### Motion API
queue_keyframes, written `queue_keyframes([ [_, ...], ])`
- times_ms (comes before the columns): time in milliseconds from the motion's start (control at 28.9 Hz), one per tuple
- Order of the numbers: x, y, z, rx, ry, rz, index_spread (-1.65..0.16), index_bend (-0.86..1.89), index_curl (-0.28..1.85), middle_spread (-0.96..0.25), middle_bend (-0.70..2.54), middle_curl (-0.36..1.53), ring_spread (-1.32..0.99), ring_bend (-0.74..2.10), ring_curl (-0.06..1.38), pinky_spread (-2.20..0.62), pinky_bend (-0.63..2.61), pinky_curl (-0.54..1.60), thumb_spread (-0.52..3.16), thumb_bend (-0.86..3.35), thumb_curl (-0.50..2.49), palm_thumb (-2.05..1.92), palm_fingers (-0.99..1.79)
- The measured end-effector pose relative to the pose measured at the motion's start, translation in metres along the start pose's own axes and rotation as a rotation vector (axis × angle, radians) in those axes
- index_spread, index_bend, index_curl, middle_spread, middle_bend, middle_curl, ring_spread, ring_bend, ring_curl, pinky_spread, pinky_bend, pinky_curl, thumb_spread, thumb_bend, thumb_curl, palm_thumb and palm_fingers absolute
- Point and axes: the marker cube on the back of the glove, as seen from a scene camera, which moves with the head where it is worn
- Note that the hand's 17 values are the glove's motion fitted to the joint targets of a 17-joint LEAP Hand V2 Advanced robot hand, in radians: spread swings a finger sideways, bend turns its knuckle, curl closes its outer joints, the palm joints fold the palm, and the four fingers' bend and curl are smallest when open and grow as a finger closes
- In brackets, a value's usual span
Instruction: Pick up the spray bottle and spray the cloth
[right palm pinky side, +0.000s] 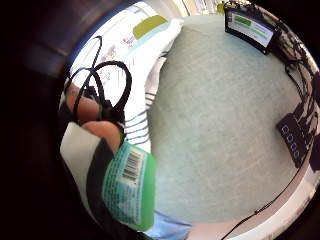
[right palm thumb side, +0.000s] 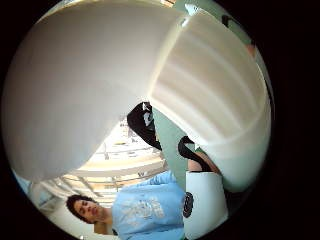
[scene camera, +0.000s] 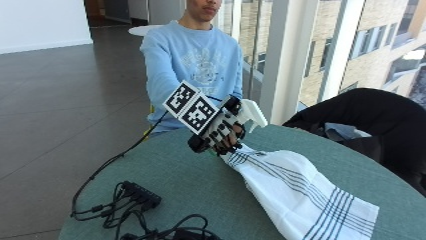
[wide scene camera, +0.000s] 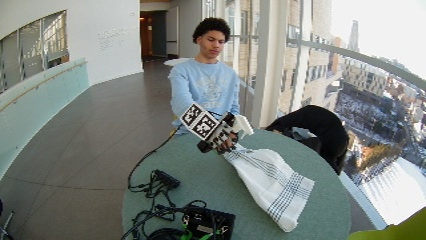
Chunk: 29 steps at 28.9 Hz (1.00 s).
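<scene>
My gloved right hand (scene camera: 218, 132) grips a spray bottle and holds it lifted above the round green table (scene camera: 193, 185), in front of the person's chest. The bottle's white spray head (scene camera: 253, 113) sticks out past the fingers, over the near end of the cloth. The cloth (scene camera: 299, 192) is white with dark stripes and lies spread on the table toward its far edge. In the little finger side palm view the bottle's green label with a barcode (right palm pinky side: 131, 184) sits close to the palm, with the cloth (right palm pinky side: 150, 65) beyond it. White bottle parts (right palm thumb side: 215, 110) fill the thumb side palm view.
A black hub with tangled cables (scene camera: 140, 196) lies on the table at the side away from the cloth. A black device with a lit screen (wide scene camera: 210, 222) stands near the table's edge. A black jacket (scene camera: 366, 120) hangs over a chair beside the table.
</scene>
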Motion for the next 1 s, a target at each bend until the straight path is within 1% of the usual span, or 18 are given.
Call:
queue_keyframes([
  [381, 0.0022, 0.0013, 0.0074, -0.046, 0.010, 0.014, -0.22, 0.17, 0.45, -0.08, 0.16, 0.38, -0.05, 0.60, 0.42, 0.02, 0.39, 0.39, 0.52, -0.03, 0.67, 0.97, 1.15],
  [1004, -0.0013, 0.0001, 0.0083, -0.071, 0.041, 0.009, -0.21, 0.16, 0.47, -0.08, 0.17, 0.38, -0.05, 0.61, 0.41, 0.02, 0.40, 0.38, 0.52, -0.03, 0.70, 0.96, 1.14],
])
